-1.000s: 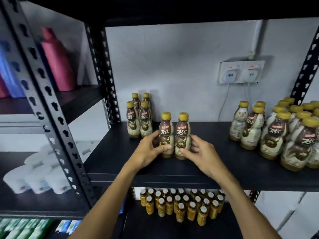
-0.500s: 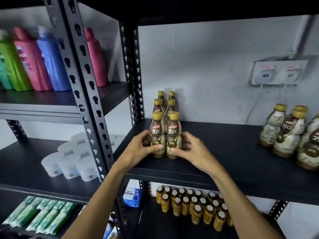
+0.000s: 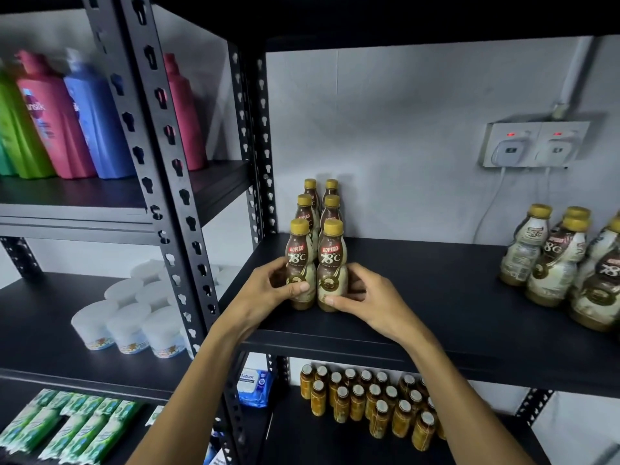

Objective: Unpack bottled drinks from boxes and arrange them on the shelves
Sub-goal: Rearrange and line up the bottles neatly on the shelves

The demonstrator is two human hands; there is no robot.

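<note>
Two brown coffee bottles with gold caps stand upright side by side near the front of the black shelf [image 3: 419, 297]. My left hand [image 3: 268, 293] wraps the left bottle [image 3: 300, 260], thumb on its label. My right hand [image 3: 365, 298] grips the right bottle [image 3: 332, 263] from the right. Directly behind them stand two more pairs of the same bottles [image 3: 320, 203], forming two rows toward the wall. A cluster of similar bottles [image 3: 563, 263] stands at the shelf's right end.
A perforated black upright [image 3: 161, 182] stands just left of my left arm. Small amber bottles [image 3: 372, 401] fill the shelf below. The left rack holds coloured shampoo bottles [image 3: 67, 119], white tubs [image 3: 127, 323] and green packets [image 3: 73, 427]. Wall sockets [image 3: 533, 146] are at the back right.
Both hands slid the front pair of bottles left and back until it stands directly in front of the other pairs. The view has swung left.
</note>
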